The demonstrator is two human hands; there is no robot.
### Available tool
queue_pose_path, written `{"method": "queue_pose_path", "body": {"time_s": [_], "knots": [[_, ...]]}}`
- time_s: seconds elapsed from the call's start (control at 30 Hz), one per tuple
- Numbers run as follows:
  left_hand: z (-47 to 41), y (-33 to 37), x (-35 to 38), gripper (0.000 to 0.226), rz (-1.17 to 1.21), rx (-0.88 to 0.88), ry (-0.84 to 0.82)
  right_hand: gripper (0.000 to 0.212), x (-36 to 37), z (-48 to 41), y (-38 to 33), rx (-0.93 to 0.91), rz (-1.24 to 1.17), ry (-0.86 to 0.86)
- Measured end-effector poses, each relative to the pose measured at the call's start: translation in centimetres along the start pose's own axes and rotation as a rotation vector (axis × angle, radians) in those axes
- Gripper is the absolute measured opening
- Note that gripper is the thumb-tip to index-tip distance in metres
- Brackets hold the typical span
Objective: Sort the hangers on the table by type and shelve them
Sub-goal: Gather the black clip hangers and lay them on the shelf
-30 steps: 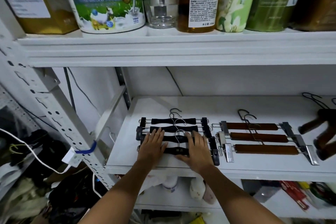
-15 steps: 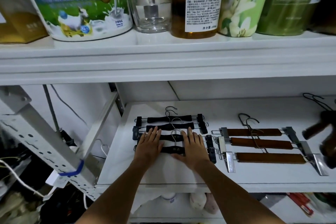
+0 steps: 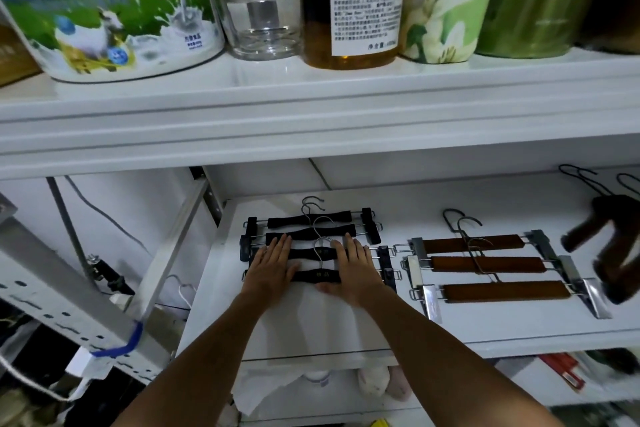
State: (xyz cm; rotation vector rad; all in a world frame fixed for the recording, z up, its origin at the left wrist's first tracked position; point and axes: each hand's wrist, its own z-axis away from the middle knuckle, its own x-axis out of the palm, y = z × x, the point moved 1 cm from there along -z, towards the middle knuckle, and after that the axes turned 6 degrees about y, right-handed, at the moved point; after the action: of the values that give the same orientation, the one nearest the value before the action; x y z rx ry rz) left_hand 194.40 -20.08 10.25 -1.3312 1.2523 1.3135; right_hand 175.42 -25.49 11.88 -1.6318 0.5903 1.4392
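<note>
Overhead, milk tin [image 3: 107,7] reading "Rich And High", hands flat on black hangers [image 3: 313,276]

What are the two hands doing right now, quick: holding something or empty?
Left hand: open, flat, fingers spread, pressing on the black clip hangers, gripping nothing.
Right hand: open, flat on the same hangers, gripping nothing.

Four black clip hangers [image 3: 313,239] lie flat, stacked in rows; three brown hangers [image 3: 485,265] beside them.
</note>
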Motion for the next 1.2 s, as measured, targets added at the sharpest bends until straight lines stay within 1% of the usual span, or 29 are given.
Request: {"method": "queue_pose_path", "body": {"time_s": [0.07,0.13,0.23,0.33,0.43,0.57,0.67,0.83,0.9,1.0,1.1,1.2], "knots": [[-0.1,0.1,-0.6,0.061,0.055,-0.007,0.008,0.100,-0.4,0.4,0.2,-0.005,-0.038,0.025],[-0.2,0.4,-1.5,0.060,0.124,-0.020,0.042,0.096,-0.9,0.9,0.3,-0.020,-0.013,0.082],[-0.4,1.3,-3.0,0.059,0.132,0.016,0.089,0.081,-2.3,1.7,0.6,-0.035,0.025,0.168],[-1.0,3.1,-5.2,0.057,0.150,0.041,0.109,0.070,-4.6,2.5,1.3,-0.033,0.061,0.218],[-1.8,5.5,-7.6,0.052,0.125,0.119,0.156,0.059,-7.2,3.7,2.5,-0.029,0.121,0.260],[-3.2,9.7,-10.1,0.049,0.145,0.236,0.148,0.051,-10.3,6.0,5.1,0.021,0.165,0.315],[-4.2,14.1,-11.3,0.050,0.162,0.301,0.121,0.050,-12.4,8.6,7.7,0.088,0.180,0.344],[-5.2,23.7,-12.2,0.051,0.193,0.475,0.114,0.047,-15.4,14.2,13.1,0.241,0.235,0.427],[-5.2,28.0,-12.3,0.050,0.216,0.554,0.124,0.048,-16.6,17.1,15.6,0.310,0.241,0.457],[-4.8,34.4,-12.2,0.050,0.245,0.644,0.082,0.048,-18.5,21.6,19.4,0.426,0.247,0.504],[-3.7,41.4,-12.4,0.048,0.256,0.756,0.077,0.048,-20.4,26.7,23.2,0.576,0.263,0.527],[-1.9,48.2,-13.0,0.047,0.287,0.864,0.075,0.048,-22.0,32.1,26.6,0.665,0.302,0.570]]}}
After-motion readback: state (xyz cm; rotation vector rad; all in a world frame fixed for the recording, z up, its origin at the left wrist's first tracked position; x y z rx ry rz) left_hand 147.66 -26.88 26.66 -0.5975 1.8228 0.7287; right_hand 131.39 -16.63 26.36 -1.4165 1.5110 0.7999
